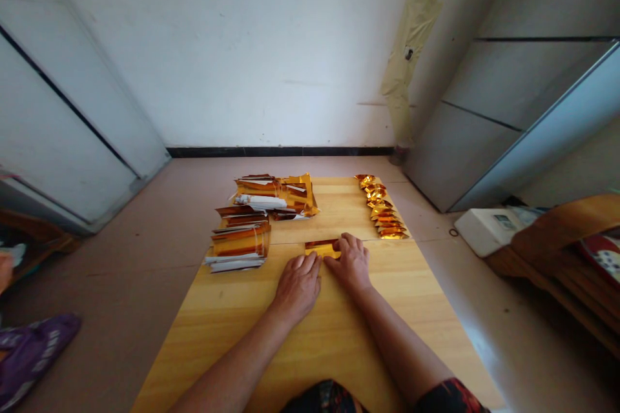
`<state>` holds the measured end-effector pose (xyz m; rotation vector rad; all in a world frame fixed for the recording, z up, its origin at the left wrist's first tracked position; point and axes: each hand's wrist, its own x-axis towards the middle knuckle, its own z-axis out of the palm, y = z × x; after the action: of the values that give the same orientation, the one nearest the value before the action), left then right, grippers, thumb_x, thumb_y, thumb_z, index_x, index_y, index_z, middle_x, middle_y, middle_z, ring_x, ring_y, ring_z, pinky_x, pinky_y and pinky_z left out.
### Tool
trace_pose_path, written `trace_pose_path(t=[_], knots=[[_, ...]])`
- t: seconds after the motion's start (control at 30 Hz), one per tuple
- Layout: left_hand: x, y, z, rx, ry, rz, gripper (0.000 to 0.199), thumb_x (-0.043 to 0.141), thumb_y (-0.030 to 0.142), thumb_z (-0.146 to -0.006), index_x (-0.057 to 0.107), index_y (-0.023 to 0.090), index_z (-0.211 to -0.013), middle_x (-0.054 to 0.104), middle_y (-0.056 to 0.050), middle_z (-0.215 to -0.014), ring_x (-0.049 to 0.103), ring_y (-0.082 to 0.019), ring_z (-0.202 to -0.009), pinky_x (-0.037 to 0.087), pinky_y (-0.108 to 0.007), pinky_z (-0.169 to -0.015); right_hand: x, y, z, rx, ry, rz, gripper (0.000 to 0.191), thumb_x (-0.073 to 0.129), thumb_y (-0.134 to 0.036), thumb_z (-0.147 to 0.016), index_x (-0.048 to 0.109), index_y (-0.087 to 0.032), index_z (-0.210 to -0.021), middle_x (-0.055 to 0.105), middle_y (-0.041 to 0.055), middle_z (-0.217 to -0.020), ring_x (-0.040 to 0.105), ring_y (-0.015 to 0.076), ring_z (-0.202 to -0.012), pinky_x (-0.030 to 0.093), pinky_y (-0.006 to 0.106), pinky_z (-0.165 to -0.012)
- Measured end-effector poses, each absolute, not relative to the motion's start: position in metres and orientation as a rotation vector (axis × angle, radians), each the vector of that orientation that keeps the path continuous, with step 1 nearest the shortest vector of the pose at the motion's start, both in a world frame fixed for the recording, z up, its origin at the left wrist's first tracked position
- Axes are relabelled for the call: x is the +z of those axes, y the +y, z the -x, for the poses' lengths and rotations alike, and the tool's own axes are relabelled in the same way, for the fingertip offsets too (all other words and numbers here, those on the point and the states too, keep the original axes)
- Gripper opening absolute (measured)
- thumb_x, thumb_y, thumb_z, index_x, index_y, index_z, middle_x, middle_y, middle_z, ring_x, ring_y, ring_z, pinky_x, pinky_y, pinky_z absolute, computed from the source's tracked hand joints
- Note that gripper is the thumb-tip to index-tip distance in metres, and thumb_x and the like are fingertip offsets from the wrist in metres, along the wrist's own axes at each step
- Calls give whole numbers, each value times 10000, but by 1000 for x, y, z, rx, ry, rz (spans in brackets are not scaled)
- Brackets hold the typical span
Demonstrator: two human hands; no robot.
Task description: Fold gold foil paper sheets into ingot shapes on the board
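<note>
A small gold foil paper (317, 248) lies on the wooden table in front of me, with a darker band along its far edge. My left hand (298, 284) rests at its near edge, fingers together and bent down onto the paper. At the paper's right end, my right hand (351, 261) grips it between thumb and fingers. To the left are stacks of gold foil sheets with white backing, a nearer stack (241, 245) and a farther stack (271, 195). Folded gold foil pieces (380, 206) form a row along the far right edge of the table.
The wooden table (217, 335) stands on a tiled floor before a white wall (266, 51). A grey cabinet (484, 110) is at the right, near a white box (484, 229) and a wooden seat (547, 258). At far left, a person's purple shoe (39, 355) shows.
</note>
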<state>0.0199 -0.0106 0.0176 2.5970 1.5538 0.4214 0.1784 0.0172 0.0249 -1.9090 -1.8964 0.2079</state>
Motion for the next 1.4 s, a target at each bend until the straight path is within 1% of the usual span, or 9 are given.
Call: trace_pose_path(t=[0.17, 0.33, 0.57, 0.77, 0.9, 1.0, 1.07, 1.23, 1.4], knots=[[17, -11, -20, 440, 1556, -2590, 454, 481, 190, -823, 467, 206, -1276, 516, -62, -1277, 466, -228, -1087, 360, -383, -967, 25, 17, -172, 267, -1847, 1917, 182, 648, -309, -709, 583, -218, -852, 522, 68, -1238, 432, 240, -1118, 303, 349, -903], [20, -11, -20, 414, 1560, -2583, 443, 466, 195, -834, 468, 202, -1277, 520, -61, -1277, 466, -227, -1080, 365, -381, -966, 25, 21, -179, 367, -1769, 1954, 171, 631, -236, -675, 579, -215, -836, 498, 68, -1274, 434, 250, -1142, 331, 358, -907], [19, -12, -20, 451, 1568, -2617, 436, 470, 201, -830, 482, 203, -1266, 521, -72, -1279, 481, -224, -1073, 379, -391, -956, 9, 28, -199, 366, -1710, 1789, 194, 602, -125, -612, 578, -188, -794, 513, 111, -1196, 471, 233, -1101, 372, 343, -939], [17, -12, -20, 455, 1588, -2656, 422, 479, 202, -827, 503, 192, -1247, 533, -64, -1273, 485, -228, -1061, 394, -396, -940, -2, 35, -211, 345, -1635, 1636, 203, 526, -49, -578, 551, -190, -721, 552, 106, -1094, 501, 218, -1060, 397, 343, -934], [18, -11, -20, 468, 1582, -2654, 421, 477, 190, -821, 507, 189, -1241, 542, -68, -1258, 492, -227, -1044, 401, -397, -926, 9, 29, -208, 332, -1575, 1504, 133, 498, -79, -635, 535, -194, -691, 578, 84, -986, 535, 193, -964, 436, 306, -846], [18, -10, -21, 487, 1570, -2648, 425, 483, 182, -814, 506, 196, -1238, 541, -71, -1252, 496, -225, -1037, 408, -392, -911, 18, 23, -197, 435, -1670, 1378, 126, 455, -106, -714, 536, -197, -683, 582, 31, -800, 548, 147, -771, 441, 239, -701], [19, -10, -21, 483, 1572, -2641, 426, 485, 185, -814, 504, 197, -1239, 539, -71, -1255, 499, -227, -1035, 409, -392, -909, 21, 24, -188, 560, -1788, 1350, 140, 465, -91, -701, 560, -193, -717, 575, 1, -712, 535, 127, -677, 424, 214, -654], [19, -11, -16, 494, 1555, -2631, 431, 493, 209, -820, 498, 209, -1251, 537, -62, -1272, 488, -229, -1082, 396, -399, -941, 19, 39, -178, 596, -1900, 1571, 180, 452, -38, -671, 557, -184, -677, 594, 7, -718, 535, 123, -697, 398, 202, -681], [20, -13, -4, 513, 1586, -2609, 413, 524, 246, -815, 532, 221, -1227, 541, -62, -1286, 477, -234, -1129, 382, -409, -965, 27, 44, -178, 637, -1990, 1678, 134, 495, -63, -694, 556, -183, -687, 600, 2, -744, 531, 114, -707, 368, 185, -654]])
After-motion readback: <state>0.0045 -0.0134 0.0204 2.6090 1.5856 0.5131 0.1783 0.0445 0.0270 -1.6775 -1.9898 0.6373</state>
